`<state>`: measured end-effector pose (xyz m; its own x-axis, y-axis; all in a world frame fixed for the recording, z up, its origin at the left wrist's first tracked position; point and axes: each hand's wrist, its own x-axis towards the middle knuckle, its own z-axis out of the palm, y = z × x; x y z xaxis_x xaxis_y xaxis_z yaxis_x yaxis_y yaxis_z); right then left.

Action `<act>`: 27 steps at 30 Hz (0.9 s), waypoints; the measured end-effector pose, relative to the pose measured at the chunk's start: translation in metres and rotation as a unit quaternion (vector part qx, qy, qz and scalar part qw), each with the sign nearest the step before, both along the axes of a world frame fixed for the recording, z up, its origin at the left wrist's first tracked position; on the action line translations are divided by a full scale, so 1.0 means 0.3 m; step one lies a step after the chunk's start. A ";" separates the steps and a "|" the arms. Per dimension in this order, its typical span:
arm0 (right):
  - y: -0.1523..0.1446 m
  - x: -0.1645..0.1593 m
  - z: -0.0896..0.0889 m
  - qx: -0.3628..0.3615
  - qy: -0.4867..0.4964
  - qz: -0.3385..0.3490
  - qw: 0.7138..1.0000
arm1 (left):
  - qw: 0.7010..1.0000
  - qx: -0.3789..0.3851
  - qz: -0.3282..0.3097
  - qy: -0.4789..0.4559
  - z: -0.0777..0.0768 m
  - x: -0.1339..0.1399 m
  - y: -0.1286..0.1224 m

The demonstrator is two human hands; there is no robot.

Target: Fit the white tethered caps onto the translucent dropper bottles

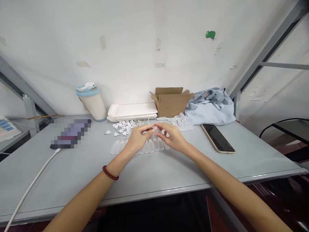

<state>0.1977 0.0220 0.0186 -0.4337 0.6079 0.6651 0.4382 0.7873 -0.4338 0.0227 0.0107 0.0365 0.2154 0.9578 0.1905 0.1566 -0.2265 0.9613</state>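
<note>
My left hand (pixel 137 139) is closed in a pinch on a small white piece, apparently a cap, whose thin white strand (pixel 149 121) curls up above the fingers. Right beside it, my right hand (pixel 175 138) grips a small translucent plastic bottle (pixel 158 129) by its sides. The fingertips of both hands meet at the bottle's top, so the exact fit of cap and bottle is hidden. Below the hands lies a row of similar translucent bottles (pixel 151 146), partly covered by them. Behind my left hand is a loose pile of small white caps (pixel 124 125).
At the back stand a tumbler (pixel 93 101), a stack of white packets (pixel 132 111), an open cardboard box (pixel 172 105) and bunched blue cloth (pixel 210 108). More bottles (pixel 184 124) lie before the box. A phone (pixel 218 138) is right; a cabled, blurred device (pixel 71 133) is left.
</note>
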 end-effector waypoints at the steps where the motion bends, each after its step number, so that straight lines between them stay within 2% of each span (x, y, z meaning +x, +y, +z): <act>1: 0.000 0.000 0.000 0.000 0.000 -0.001 1.000 | 1.000 -0.002 0.000 0.000 -0.001 0.000 0.001; 7: -0.006 -0.002 0.009 -0.033 0.001 -0.011 0.999 | 1.000 0.000 0.007 0.022 -0.008 -0.001 0.004; 10: -0.011 -0.004 0.017 -0.067 0.008 -0.033 0.997 | 0.997 0.034 0.045 0.060 -0.018 0.001 0.003; 13: -0.012 -0.005 0.025 -0.102 0.040 -0.065 0.992 | 0.976 0.136 0.115 0.126 -0.031 0.006 -0.004; 15: -0.012 -0.007 0.030 -0.134 0.066 -0.082 0.985 | 0.945 0.244 0.137 0.172 -0.039 0.011 -0.011; 17: -0.012 -0.009 0.034 -0.174 0.094 -0.089 0.976 | 0.909 0.340 0.116 0.210 -0.046 0.017 -0.019; 19: -0.013 -0.011 0.039 -0.213 0.119 -0.089 0.966 | 0.884 0.394 0.079 0.240 -0.053 0.025 -0.025; 24: -0.013 -0.005 0.055 -0.282 0.152 -0.087 0.943 | 0.860 0.422 0.044 0.282 -0.066 0.038 -0.033; 27: -0.011 0.009 0.070 -0.325 0.142 -0.081 0.931 | 0.858 0.420 0.039 0.292 -0.068 0.043 -0.036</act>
<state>0.2003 0.0187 0.0396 -0.1637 0.9646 0.2067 0.3241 0.2505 -0.9123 0.0355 -0.0003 0.0160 0.4515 0.5514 0.7015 0.6025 -0.7683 0.2161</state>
